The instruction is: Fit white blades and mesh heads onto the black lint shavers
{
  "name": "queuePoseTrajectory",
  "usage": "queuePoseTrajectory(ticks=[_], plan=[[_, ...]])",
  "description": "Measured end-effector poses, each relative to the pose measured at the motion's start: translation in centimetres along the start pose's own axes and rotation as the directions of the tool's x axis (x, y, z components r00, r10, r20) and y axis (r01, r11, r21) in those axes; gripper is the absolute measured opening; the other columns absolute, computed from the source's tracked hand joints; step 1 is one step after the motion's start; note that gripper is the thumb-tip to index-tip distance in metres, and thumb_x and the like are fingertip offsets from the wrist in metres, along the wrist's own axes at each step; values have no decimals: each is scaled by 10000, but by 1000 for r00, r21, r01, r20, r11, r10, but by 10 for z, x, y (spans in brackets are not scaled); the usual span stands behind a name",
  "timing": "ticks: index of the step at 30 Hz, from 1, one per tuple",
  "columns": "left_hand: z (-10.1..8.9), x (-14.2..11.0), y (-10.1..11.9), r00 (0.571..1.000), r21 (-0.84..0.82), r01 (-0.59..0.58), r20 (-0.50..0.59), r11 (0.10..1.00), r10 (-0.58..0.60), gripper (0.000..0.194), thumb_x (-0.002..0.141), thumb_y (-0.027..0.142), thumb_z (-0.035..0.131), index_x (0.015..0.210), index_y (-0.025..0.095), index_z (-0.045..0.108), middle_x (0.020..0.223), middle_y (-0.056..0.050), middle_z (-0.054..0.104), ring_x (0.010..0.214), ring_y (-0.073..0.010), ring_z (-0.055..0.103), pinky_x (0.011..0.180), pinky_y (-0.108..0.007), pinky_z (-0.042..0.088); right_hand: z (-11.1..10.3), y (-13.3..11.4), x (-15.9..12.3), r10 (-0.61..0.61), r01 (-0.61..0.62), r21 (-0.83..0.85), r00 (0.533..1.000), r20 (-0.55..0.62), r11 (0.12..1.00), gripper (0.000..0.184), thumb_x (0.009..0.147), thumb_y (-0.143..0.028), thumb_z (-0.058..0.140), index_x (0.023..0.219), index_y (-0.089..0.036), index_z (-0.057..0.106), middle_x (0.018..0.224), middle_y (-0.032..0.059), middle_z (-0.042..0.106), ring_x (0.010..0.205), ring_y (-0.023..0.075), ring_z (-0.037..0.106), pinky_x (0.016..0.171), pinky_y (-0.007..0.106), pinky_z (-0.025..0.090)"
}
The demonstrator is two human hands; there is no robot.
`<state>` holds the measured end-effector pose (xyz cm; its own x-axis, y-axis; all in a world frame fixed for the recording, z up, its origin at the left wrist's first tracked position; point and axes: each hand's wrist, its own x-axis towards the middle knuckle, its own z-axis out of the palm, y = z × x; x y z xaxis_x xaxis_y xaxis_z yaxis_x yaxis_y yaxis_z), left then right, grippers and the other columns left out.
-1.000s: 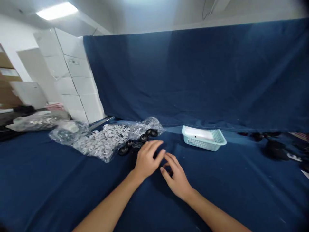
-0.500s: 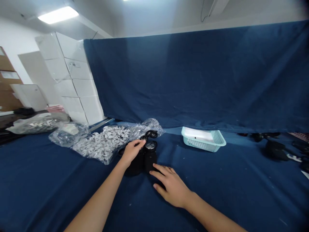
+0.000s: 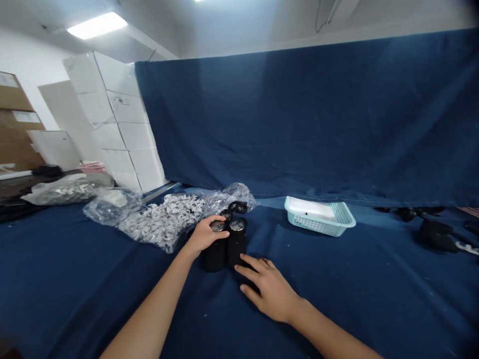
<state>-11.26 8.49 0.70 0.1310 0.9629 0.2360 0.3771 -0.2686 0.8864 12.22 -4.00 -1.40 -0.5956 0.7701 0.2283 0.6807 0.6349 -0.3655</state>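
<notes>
Two black cylinders with silver-rimmed round tops stand side by side on the blue cloth. My left hand (image 3: 204, 235) reaches round the top of the left black cylinder (image 3: 215, 257), thumb on the near side and fingers on the far side of its rim. Beside it, the right black cylinder (image 3: 236, 244) has its whole round top showing. My right hand (image 3: 267, 289) is open, fingers spread, with fingertips at the lower side of the right cylinder. Small black round pieces (image 3: 237, 206) lie just behind the cylinders; their kind is unclear.
A clear plastic bag of small grey-white parts (image 3: 164, 219) lies left of the cylinders. Farther right sits a light-blue basket (image 3: 320, 224) with something white inside. Dark items (image 3: 437, 234) lie at the far right. White boxes (image 3: 129, 134) are stacked behind, beside a hanging blue cloth (image 3: 299, 119).
My left thumb and fingers have parted, from close together over the left cylinder's top to either side of it. My right hand keeps almost the same pose. The view has shifted slightly.
</notes>
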Motion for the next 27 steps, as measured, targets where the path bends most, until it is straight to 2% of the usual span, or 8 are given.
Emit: queuePoseTrajectory(ticks=[7,10,15,20,27], plan=[[1,-1,0,994,182,-106,3,978,107,469,635,347,775,1069,217,655,1118,-47,669,1020,-234,640,958,-364,470,-1,1,-2,19,-18,33,1000,-25,999,514,962,-449,415,1454,-313,350,1556,48,300,1385,244,346,1103,477,326],[3,-2,2,989,316,-129,-28,940,145,424,689,455,729,1047,236,666,1131,-47,648,1061,-245,608,997,-374,430,0,1,-2,20,-19,40,1000,-24,999,498,961,-452,414,1438,-313,375,1552,46,309,1391,235,339,1108,483,317],[8,-6,7,983,509,-110,-69,854,167,517,717,641,639,1068,263,671,1133,-68,623,1075,-298,580,985,-417,411,1,-1,-1,42,-40,50,998,-37,998,464,956,-430,433,1403,-307,426,1529,49,356,1370,240,375,1097,490,330],[12,-10,16,985,600,-114,-38,792,171,592,692,704,622,1104,280,659,1152,-63,623,1070,-303,582,945,-397,434,2,-2,0,36,-35,35,998,-46,999,404,953,-405,446,1339,-296,506,1490,58,418,1344,232,412,1089,469,340],[20,-16,30,979,671,-168,28,722,201,712,656,765,609,1204,311,604,1200,-66,596,1143,-326,531,986,-428,396,3,0,-1,35,-34,34,999,-25,999,398,952,-417,449,1325,-301,524,1501,59,405,1350,245,403,1087,482,327]])
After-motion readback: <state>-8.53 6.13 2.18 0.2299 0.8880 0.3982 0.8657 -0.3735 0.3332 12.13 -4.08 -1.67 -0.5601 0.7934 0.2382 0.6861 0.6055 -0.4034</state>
